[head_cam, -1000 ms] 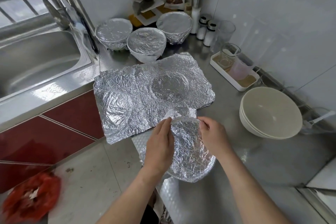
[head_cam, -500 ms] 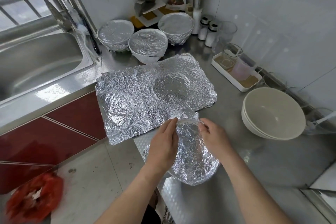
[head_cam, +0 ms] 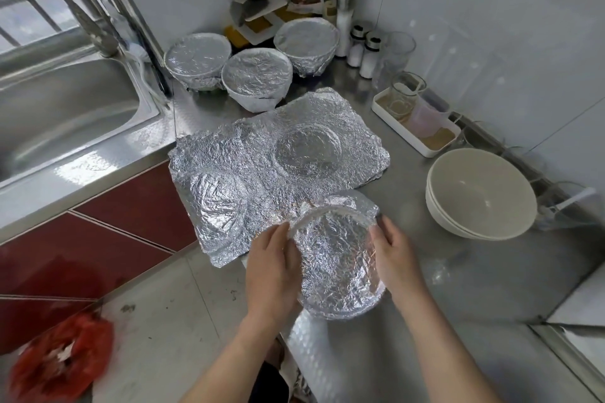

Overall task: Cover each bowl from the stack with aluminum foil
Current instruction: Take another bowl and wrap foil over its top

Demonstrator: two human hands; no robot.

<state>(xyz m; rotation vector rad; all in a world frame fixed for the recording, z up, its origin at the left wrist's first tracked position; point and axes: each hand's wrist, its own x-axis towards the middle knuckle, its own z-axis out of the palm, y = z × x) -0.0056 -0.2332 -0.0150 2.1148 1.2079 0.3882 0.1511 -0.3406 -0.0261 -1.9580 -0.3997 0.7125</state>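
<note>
At the back of the counter, three foil-covered bowls (head_cam: pixel 257 75) sit done. A fourth bowl (head_cam: pixel 337 258) is tilted up near the front edge with foil already over it, the left hand (head_cam: pixel 273 275) and right hand (head_cam: pixel 396 262) cupping its sides, fingers curled on the rim. Left to do, I'd guess: the stack of bare bowls (head_cam: pixel 481 193) on the right (top one's empty), using the crinkled foil sheet (head_cam: pixel 278 167). Can't see inside the covered ones.
</note>
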